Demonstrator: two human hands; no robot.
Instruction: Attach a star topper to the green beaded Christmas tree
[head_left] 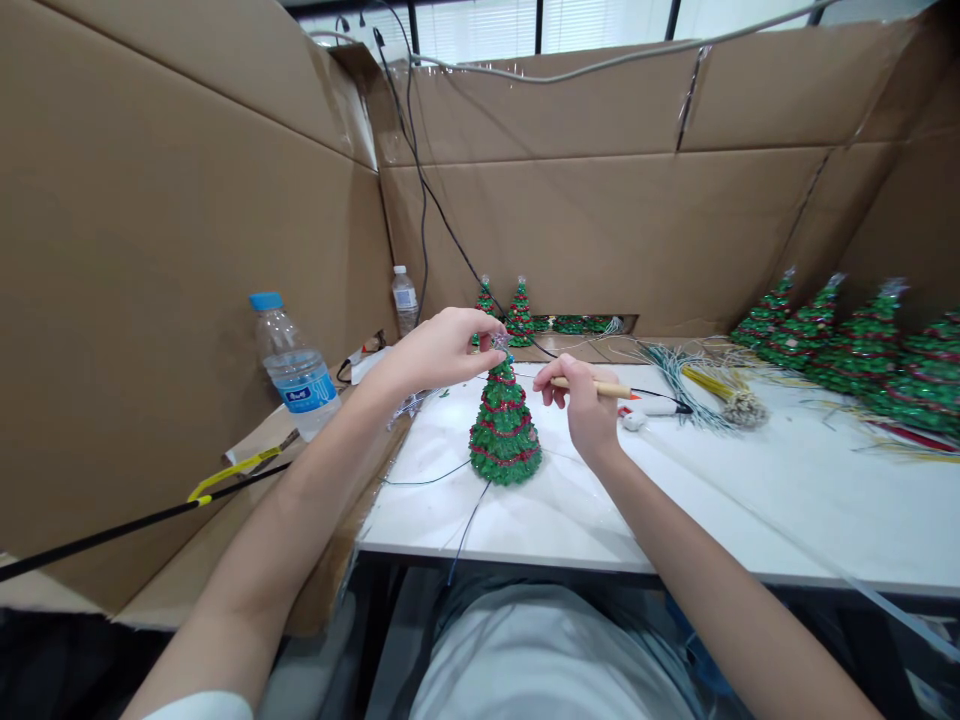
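Observation:
A small green beaded Christmas tree (pixel 504 432) with red garlands stands upright on the white table in front of me. My left hand (pixel 459 345) is closed at its tip, thumb and fingers pinching the clear, glittery topper (pixel 499 342). To the right of the tree, my right hand (pixel 585 400) is closed around a slim tan wooden-handled tool (pixel 606 388), held roughly level and apart from the tree. The tool's working tip is too small to make out. Thin dark wires (pixel 469 525) trail from the tree's base toward the table's front edge.
Finished-looking trees (pixel 862 335) line the right side, with two smaller ones behind my left hand. Bundled wires (pixel 690 385) and a white glue-gun-like object (pixel 652 405) lie right of centre. A water bottle (pixel 296 370) stands left. Cardboard walls (pixel 585 220) enclose the table.

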